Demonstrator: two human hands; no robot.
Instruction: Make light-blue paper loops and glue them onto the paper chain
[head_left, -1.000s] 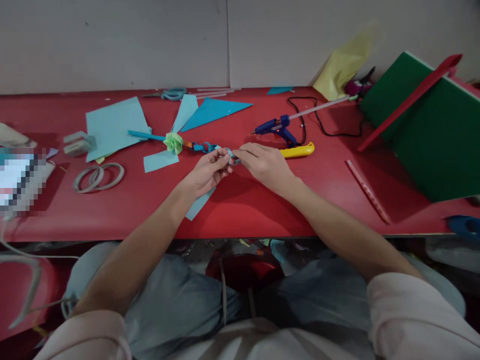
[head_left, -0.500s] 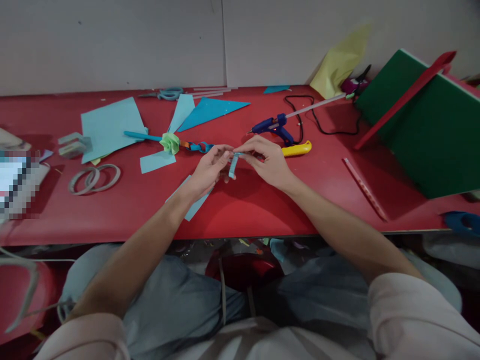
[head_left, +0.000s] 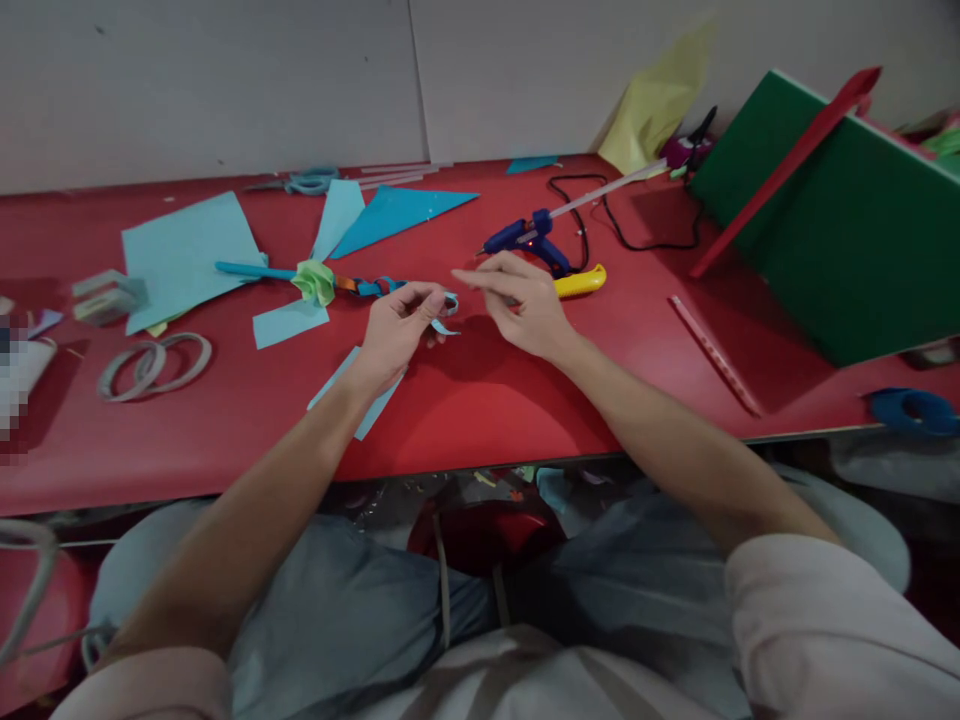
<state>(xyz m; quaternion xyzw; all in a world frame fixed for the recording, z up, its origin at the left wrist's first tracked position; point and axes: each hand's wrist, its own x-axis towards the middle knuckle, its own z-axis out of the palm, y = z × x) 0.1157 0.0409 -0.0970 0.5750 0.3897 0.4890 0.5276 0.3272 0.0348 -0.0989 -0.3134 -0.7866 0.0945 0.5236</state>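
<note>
Between the thumb and fingers of my left hand (head_left: 396, 330) is a thin light-blue paper strip (head_left: 445, 328), curled into a small loop with a loose tail. My right hand (head_left: 529, 308) is apart from it, fingers stretched toward the strip and nothing visible in them. Behind my left hand lies a paper chain (head_left: 369, 287) of blue and orange links, beside a pale green paper flower (head_left: 315, 283) on a blue stick (head_left: 255, 271). A light-blue paper piece (head_left: 375, 410) lies partly hidden under my left forearm. A yellow utility knife (head_left: 583, 283) rests just beyond my right hand.
A blue glue gun (head_left: 534, 236) with a black cord lies behind my right hand. Leftward are two tape rolls (head_left: 180, 360), light-blue sheets (head_left: 191, 255) and scissors (head_left: 311, 181). A green board (head_left: 825, 230) leans at right, near a pink strip (head_left: 716, 355).
My right hand has let go of the paper strip and drawn away to the right. The strip's end now curls in my left hand. The whole view has shifted slightly.
</note>
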